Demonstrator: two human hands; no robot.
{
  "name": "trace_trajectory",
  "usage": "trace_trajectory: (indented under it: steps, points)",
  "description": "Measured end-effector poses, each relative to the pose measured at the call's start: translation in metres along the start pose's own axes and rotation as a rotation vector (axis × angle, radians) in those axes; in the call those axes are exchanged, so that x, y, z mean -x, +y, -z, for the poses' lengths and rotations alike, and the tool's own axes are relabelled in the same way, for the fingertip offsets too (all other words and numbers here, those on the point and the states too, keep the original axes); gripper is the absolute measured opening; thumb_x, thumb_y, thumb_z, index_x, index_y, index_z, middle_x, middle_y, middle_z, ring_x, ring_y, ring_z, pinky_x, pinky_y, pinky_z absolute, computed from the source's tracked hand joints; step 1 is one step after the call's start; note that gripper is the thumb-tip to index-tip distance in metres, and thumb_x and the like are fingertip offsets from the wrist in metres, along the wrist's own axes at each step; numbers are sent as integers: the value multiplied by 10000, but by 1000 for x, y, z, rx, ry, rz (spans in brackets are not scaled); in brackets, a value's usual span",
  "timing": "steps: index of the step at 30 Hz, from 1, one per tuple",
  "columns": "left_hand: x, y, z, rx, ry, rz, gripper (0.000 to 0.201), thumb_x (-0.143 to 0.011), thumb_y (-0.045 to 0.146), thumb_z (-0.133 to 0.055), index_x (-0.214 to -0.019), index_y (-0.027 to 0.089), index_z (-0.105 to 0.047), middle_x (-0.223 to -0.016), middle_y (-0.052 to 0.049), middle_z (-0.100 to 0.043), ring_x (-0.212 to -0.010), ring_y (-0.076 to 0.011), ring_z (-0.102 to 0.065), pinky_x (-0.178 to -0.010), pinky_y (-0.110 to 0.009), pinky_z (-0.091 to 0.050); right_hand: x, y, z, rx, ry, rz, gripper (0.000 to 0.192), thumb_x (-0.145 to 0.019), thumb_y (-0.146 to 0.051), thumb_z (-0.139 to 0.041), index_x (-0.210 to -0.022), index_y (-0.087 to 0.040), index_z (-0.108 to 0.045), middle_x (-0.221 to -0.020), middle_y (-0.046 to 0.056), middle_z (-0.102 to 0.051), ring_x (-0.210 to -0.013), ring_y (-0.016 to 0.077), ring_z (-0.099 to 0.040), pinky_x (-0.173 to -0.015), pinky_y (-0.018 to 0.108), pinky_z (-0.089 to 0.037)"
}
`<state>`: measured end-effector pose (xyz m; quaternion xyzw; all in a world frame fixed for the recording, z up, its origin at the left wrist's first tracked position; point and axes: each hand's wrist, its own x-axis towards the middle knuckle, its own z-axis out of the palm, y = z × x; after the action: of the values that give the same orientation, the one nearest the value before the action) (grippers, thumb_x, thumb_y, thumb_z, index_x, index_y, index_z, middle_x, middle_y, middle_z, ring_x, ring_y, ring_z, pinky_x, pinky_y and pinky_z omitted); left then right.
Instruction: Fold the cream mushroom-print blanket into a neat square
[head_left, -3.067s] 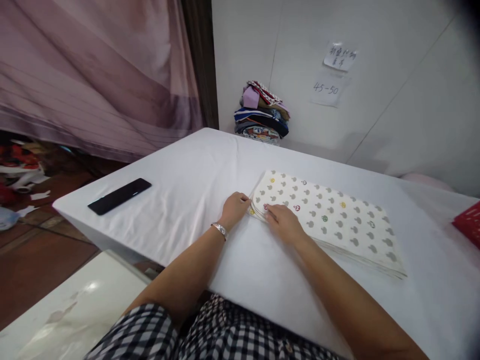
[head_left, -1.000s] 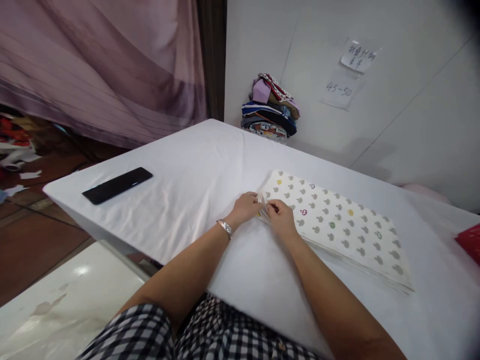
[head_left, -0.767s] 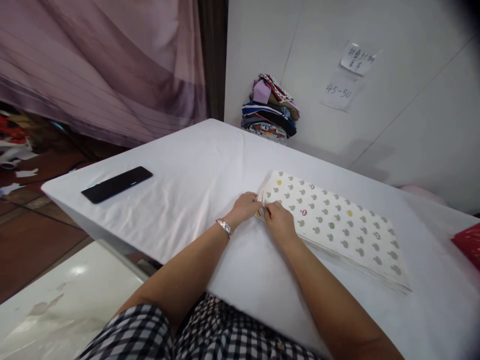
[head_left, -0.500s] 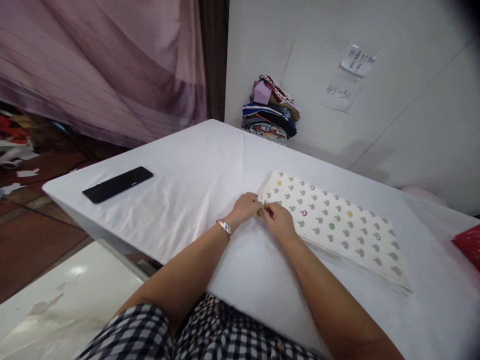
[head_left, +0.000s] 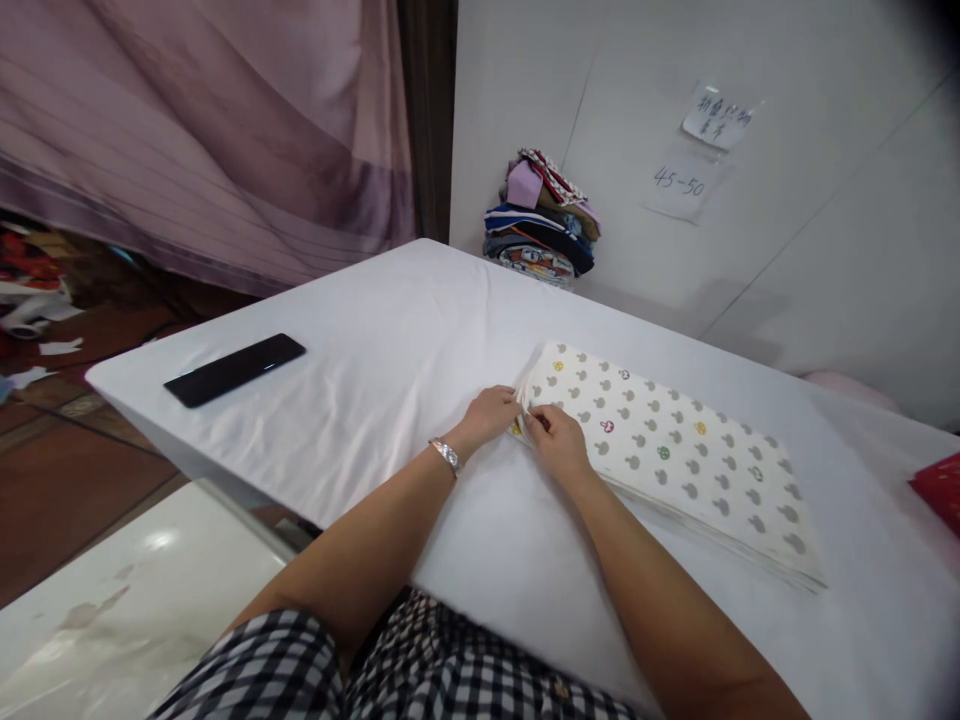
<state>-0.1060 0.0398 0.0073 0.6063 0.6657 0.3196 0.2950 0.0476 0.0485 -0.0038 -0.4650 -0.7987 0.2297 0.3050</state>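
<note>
Folded white cloth [head_left: 686, 462] with a small grey print, lying on the white-covered table [head_left: 367, 390]; right hand [head_left: 561, 440] pinching its near left corner, left hand [head_left: 489, 413] touching the same corner, its grip unclear; black phone [head_left: 235, 370] well apart to the left

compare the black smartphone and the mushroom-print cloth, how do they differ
The smartphone is plain, glossy black; the cloth is off-white with grey and coloured mushrooms.
The smartphone is a single slim slab; the cloth lies in layers and is larger.
The smartphone lies untouched, while the left hand and right hand are at the cloth's edge.
Both lie on the white-covered table.
</note>
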Motion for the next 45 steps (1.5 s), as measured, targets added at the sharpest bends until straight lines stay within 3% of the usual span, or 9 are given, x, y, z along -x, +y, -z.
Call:
trace_trajectory:
  steps: [8,15,20,34,45]
  points:
    - [1,1,0,50,-28,10,225,-708,228,-464,-614,182,-662,-880,-24,-673,-824,-166,-598,-701,-210,-465,3,-2,-1,26,46,64,192,-844,-318,-453,-840,-219,-617,-827,22,-626,-750,158,-544,-702,277,-396]
    - [3,4,2,73,-19,34,243,-726,239,-420,-547,172,-570,-753,-22,-627,-695,-147,-554,-587,-231,-415,1,-6,0,0,-19,-72,162,-779,-343,-529,-860,-231,-612,-742,-7,-619,-674,152,-537,-634,273,-396]
    - [2,2,0,62,-21,0,226,-718,240,-448,-565,172,-599,-793,-24,-637,-720,-150,-567,-626,-232,-431,0,-6,0,-45,-35,-117,156,-752,-345,-554,-851,-234,-603,-694,-26,-597,-636,142,-525,-614,263,-389]
    - [2,0,-1,16,38,4,198,-708,233,-485,-531,158,-531,-701,-12,-595,-658,-125,-520,-577,-224,-380,5,-4,-5,-152,85,-32,161,-774,-350,-526,-824,-219,-604,-698,-20,-559,-626,133,-491,-624,259,-400]
    - [10,11,6,201,33,82,173,-678,233,-508,-531,154,-553,-1075,-34,-648,-905,-163,-587,-738,-226,-442,5,-5,-5,-152,35,-73,206,-748,-378,-562,-883,-224,-587,-744,-17,-584,-655,141,-517,-634,267,-410]
